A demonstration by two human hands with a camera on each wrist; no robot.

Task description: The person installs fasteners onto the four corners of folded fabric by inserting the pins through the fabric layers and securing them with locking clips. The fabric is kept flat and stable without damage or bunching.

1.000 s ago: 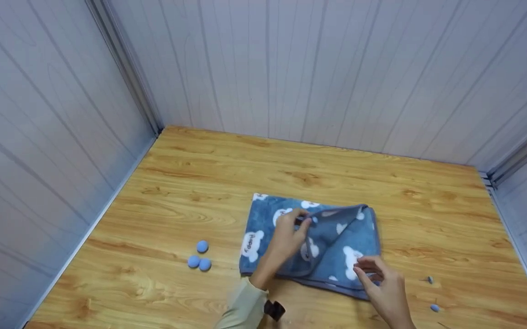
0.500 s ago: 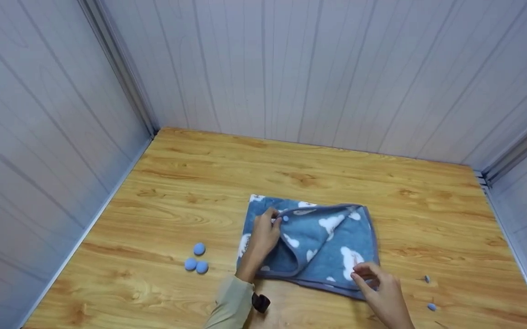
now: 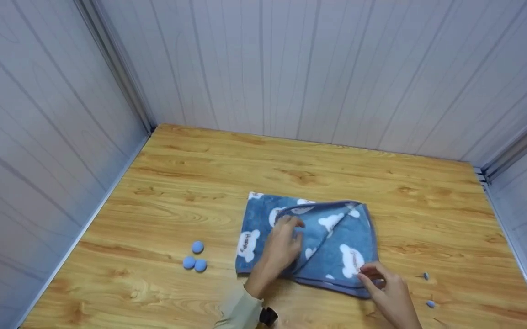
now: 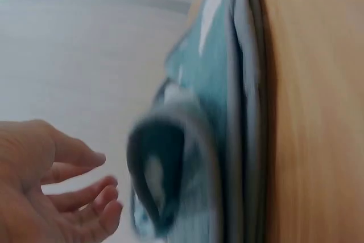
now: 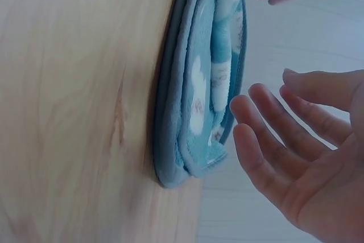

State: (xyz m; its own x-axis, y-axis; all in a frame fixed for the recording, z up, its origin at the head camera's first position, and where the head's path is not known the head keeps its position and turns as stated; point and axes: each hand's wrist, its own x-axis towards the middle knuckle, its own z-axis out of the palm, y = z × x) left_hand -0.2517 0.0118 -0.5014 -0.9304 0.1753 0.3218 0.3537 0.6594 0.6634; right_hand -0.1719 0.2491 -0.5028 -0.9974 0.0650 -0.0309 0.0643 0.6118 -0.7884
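Note:
A blue blanket [image 3: 352, 233] with white bear shapes lies folded on the wooden table, its upper layer turned back on a diagonal. Above that turned-back flap hovers my left hand [image 3: 282, 244], fingers loosely bent and holding nothing. In the left wrist view the same hand [image 4: 62, 192] is apart from the curled blanket edge [image 4: 170, 123]. My right hand [image 3: 389, 290] is at the blanket's near right corner, thumb and fingers loosely bent. In the right wrist view its fingers are spread, with nothing between them; the blanket [image 5: 196, 101] stands just beyond.
Three round blue pieces [image 3: 198, 247] sit together on the table left of the blanket. To the right lie two small blue-headed pins [image 3: 430, 304] with thin shafts. Pale panel walls [image 3: 286, 68] enclose the table at the back and sides.
My left hand drew the flap's edge leftward, with a small blue dot showing beside the fingers. It has since let go and shifted slightly right. The right hand stays nearly still.

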